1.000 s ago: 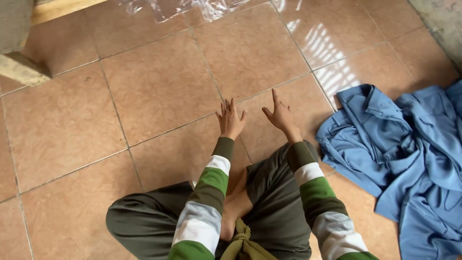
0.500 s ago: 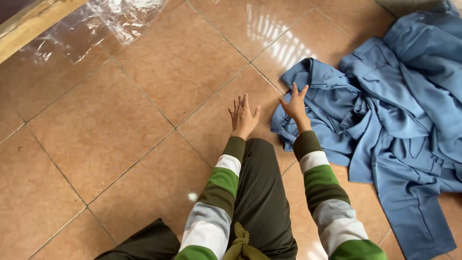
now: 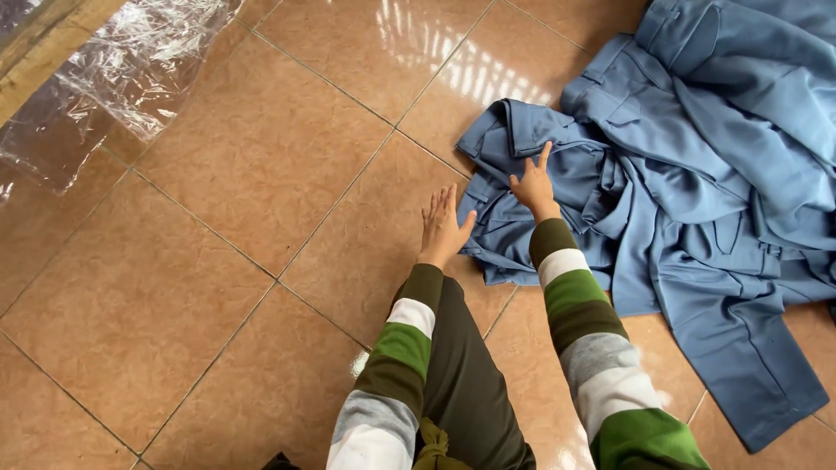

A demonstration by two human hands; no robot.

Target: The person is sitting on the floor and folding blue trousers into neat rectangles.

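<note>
I sit on a brown tiled floor point(image 3: 261, 174) with one leg in dark olive trousers point(image 3: 461, 365) stretched forward. My left hand point(image 3: 442, 228) is flat and spread over the tile, fingers apart, right beside the near edge of a heap of blue garments point(image 3: 697, 174). My right hand point(image 3: 533, 184) rests on the crumpled blue cloth at the heap's left end, fingers spread, index finger pointing up. Neither hand grips anything. Both sleeves are striped green, white and grey.
A sheet of crinkled clear plastic point(image 3: 131, 78) lies at the upper left, next to a wooden beam point(image 3: 43, 43). The blue garments spread across the right side, down to the lower right corner.
The view has swung right and the blue heap has come closer to centre. My right hand has moved onto the blue cloth; my left hand has followed up to its edge.
</note>
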